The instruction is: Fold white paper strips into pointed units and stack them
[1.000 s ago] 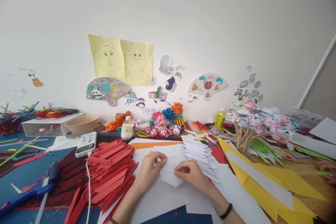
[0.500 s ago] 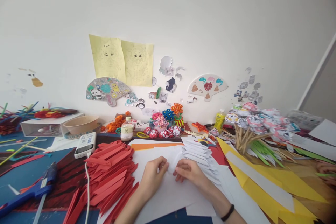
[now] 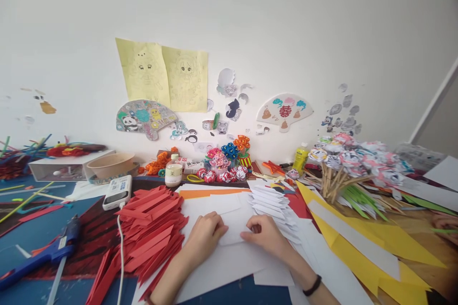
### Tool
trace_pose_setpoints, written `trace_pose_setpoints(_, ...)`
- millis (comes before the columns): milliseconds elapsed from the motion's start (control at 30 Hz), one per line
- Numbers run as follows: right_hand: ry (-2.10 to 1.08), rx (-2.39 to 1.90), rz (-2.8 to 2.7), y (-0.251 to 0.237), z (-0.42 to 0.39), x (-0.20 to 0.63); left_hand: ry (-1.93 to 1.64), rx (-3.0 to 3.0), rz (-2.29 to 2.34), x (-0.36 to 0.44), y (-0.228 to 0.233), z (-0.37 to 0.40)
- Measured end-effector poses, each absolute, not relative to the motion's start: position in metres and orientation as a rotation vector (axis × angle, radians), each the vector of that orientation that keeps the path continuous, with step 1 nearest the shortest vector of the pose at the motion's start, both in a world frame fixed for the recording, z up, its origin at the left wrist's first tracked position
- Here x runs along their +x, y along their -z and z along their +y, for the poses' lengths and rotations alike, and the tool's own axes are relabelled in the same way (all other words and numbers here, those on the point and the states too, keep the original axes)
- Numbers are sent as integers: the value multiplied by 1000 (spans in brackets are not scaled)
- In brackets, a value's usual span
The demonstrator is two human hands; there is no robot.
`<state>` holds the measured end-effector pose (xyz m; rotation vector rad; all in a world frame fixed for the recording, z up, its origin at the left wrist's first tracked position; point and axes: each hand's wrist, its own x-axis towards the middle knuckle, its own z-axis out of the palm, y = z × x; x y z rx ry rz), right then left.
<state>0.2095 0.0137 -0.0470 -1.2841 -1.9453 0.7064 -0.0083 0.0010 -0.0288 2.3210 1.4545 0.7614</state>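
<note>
A small white paper piece (image 3: 234,228) lies between my hands over larger white sheets (image 3: 214,269). My left hand (image 3: 206,232) pinches its left side, thumb against curled fingers. At the right side, my right hand (image 3: 263,234) grips the same paper between thumb and bent fingers. Left of my hands is a heap of folded red paper strips (image 3: 153,228). A stack of folded white paper strips (image 3: 270,205) sits just behind my right hand. A dark band circles my right wrist.
A blue glue gun (image 3: 50,257) and a white power bank (image 3: 117,193) with a cable lie left. Behind stand a bottle (image 3: 173,174) and paper flowers (image 3: 218,159). Yellow sheets (image 3: 358,243) and a bunch of paper flowers on sticks (image 3: 343,162) are right. Another person's hand (image 3: 445,221) shows at the right edge.
The white paper, earlier held up and curved between my hands, now lies flatter and spread wider. My hands have moved slightly apart. The camera view has shifted a little.
</note>
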Motion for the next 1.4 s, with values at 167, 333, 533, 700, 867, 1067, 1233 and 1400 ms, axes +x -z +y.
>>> trace_pose_setpoints(167,-682,-1319,-1981,48,13,210,-662,2310,1424,-13,28,4)
trace_pose_setpoints(333,-648,-1293,-2022,47,13,211,-624,2294,1427,-14,28,5)
trace_pose_setpoints(533,-690,-1245,-1971,45,13,212,-665,2305,1410,-15,31,4)
trace_pose_setpoints(700,-693,-1276,-1947,45,11,209,-722,2237,1401,-15,31,6)
trace_pose_setpoints(867,-690,-1253,-1932,46,10,208,-812,2176,1396,-12,32,6)
trace_pose_setpoints(1067,-686,-1229,-1970,44,11,211,-851,2196,1380,-10,28,4)
trace_pose_setpoints(1233,-632,-1172,-1995,41,9,209,-841,2210,1346,-7,24,1)
trace_pose_setpoints(1400,-533,-1127,-2070,42,8,210,-836,2313,1314,-7,23,0)
